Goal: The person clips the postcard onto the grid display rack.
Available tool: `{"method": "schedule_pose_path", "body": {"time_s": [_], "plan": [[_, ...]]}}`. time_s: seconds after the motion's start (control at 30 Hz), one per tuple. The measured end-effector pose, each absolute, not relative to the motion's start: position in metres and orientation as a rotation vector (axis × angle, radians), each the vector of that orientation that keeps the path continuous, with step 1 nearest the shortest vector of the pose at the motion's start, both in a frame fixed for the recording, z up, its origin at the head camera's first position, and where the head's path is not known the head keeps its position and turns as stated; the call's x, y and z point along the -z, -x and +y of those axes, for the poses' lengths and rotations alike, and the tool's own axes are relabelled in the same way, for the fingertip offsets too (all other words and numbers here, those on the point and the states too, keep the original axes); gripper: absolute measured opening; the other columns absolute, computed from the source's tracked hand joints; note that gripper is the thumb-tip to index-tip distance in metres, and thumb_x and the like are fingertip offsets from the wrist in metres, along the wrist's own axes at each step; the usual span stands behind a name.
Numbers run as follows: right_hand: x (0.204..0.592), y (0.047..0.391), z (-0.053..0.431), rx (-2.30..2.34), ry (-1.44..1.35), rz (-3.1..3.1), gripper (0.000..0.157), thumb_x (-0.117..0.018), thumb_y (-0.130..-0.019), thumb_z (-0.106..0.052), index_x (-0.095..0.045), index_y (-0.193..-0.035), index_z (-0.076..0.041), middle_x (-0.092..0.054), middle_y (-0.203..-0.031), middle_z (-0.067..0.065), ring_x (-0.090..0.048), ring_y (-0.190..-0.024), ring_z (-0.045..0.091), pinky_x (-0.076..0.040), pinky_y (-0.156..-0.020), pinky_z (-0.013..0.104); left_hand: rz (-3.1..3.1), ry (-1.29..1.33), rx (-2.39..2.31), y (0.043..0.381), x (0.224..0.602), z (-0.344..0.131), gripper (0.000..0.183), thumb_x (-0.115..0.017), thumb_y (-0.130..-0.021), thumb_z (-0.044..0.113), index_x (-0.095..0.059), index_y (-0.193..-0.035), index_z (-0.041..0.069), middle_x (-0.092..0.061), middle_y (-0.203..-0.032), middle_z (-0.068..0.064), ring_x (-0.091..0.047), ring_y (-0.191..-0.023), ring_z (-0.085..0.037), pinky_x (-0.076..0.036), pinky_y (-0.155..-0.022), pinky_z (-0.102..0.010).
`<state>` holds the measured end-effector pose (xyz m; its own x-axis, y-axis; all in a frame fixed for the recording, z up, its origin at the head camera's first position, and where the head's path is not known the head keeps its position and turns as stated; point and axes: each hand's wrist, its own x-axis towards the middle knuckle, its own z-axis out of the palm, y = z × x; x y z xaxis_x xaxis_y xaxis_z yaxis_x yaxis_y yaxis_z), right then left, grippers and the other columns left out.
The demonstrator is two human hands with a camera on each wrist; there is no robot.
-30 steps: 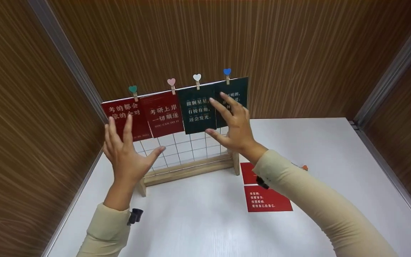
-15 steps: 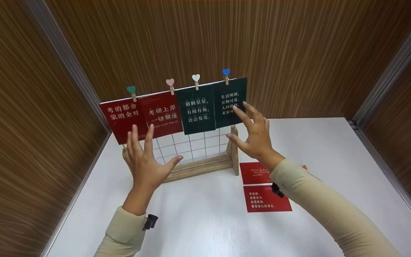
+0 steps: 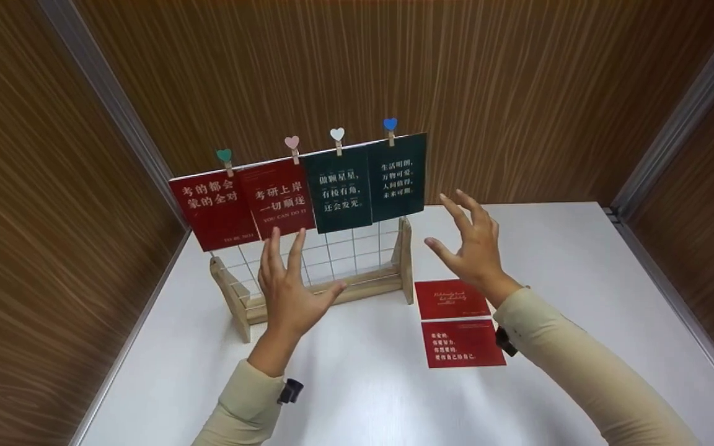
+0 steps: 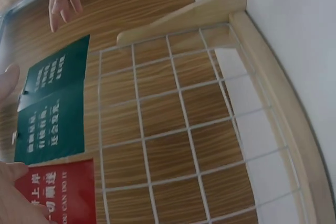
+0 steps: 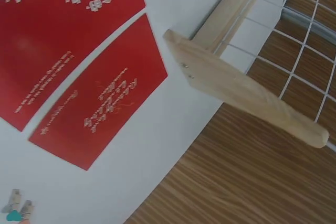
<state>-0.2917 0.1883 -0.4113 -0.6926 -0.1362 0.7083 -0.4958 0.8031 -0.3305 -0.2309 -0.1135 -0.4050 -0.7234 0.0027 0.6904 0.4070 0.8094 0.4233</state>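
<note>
My left hand (image 3: 295, 300) is raised with fingers spread and holds nothing, overlapping the lower edge of a red card (image 3: 279, 195) in the head view. My right hand (image 3: 476, 248), fingers parted and nothing in it, hovers right of the rack. Along the top of a wire grid rack (image 3: 326, 257) hang that card, another red card (image 3: 217, 210) and two dark green cards (image 3: 339, 195). Wooden clips with teal (image 3: 225, 156), pink (image 3: 292, 143), white (image 3: 337, 134) and blue (image 3: 390, 124) hearts pinch them there. In the left wrist view, my left fingers (image 4: 18, 198) show at the left edge.
Two red cards (image 3: 462, 347) lie flat on the white table (image 3: 357, 384), right of the rack's wooden foot (image 3: 406, 263). In the right wrist view, small clips (image 5: 18, 205) lie beyond them, one with a teal heart. Wood-grain panels (image 3: 518, 99) enclose the table.
Both hands have moved to the right and away from the hanging cards, uncovering the leftmost red card and the rightmost green card. The rack and cards stay put.
</note>
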Motion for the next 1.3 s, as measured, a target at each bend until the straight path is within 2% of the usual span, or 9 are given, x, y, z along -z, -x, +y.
{"method": "schedule_pose_path", "body": {"time_s": [0.2,0.67,0.93,1.3], "plan": [[0.423,0.289,0.207,-0.659,-0.409,-2.313,0.072,-0.06,-0.072,-0.048,-0.029,-0.133,-0.03,-0.02,-0.138,-0.001,-0.019,-0.123,0.019,-0.016,-0.093,0.049,-2.311,0.316,0.791,0.232,0.421,-0.096,0.097,-0.06,-0.056,0.068,-0.027,-0.135,0.021,-0.008,-0.141,-0.009,-0.004,-0.126,-0.023,-0.013,-0.093,-0.052],[0.452,0.279,0.245,-0.667,-0.286,-2.369,0.069,-0.06,-0.073,-0.048,-0.03,-0.133,-0.03,-0.024,-0.136,0.004,-0.023,-0.121,0.024,-0.018,-0.09,0.051,-2.43,0.35,0.914,0.231,0.461,-0.047,0.092,-0.056,-0.06,0.068,-0.026,-0.135,0.024,-0.011,-0.14,-0.004,-0.011,-0.125,-0.024,-0.019,-0.093,-0.052],[0.472,0.27,0.267,-0.663,-0.169,-2.442,0.072,-0.059,-0.072,-0.052,-0.029,-0.133,-0.031,-0.023,-0.137,0.004,-0.026,-0.119,0.027,-0.018,-0.088,0.053,-2.513,0.34,0.923,0.229,0.481,-0.024,0.091,-0.054,-0.06,0.07,-0.022,-0.135,0.031,-0.012,-0.14,-0.003,-0.012,-0.125,-0.022,-0.021,-0.093,-0.051],[0.491,0.258,0.291,-0.665,-0.039,-2.526,0.073,-0.059,-0.071,-0.053,-0.026,-0.134,-0.033,-0.022,-0.136,0.006,-0.029,-0.115,0.03,-0.018,-0.088,0.054,-2.576,0.382,0.987,0.228,0.504,0.001,0.091,-0.061,-0.059,0.064,-0.026,-0.134,0.027,-0.02,-0.137,-0.003,-0.017,-0.123,-0.023,-0.022,-0.093,-0.049]]}}
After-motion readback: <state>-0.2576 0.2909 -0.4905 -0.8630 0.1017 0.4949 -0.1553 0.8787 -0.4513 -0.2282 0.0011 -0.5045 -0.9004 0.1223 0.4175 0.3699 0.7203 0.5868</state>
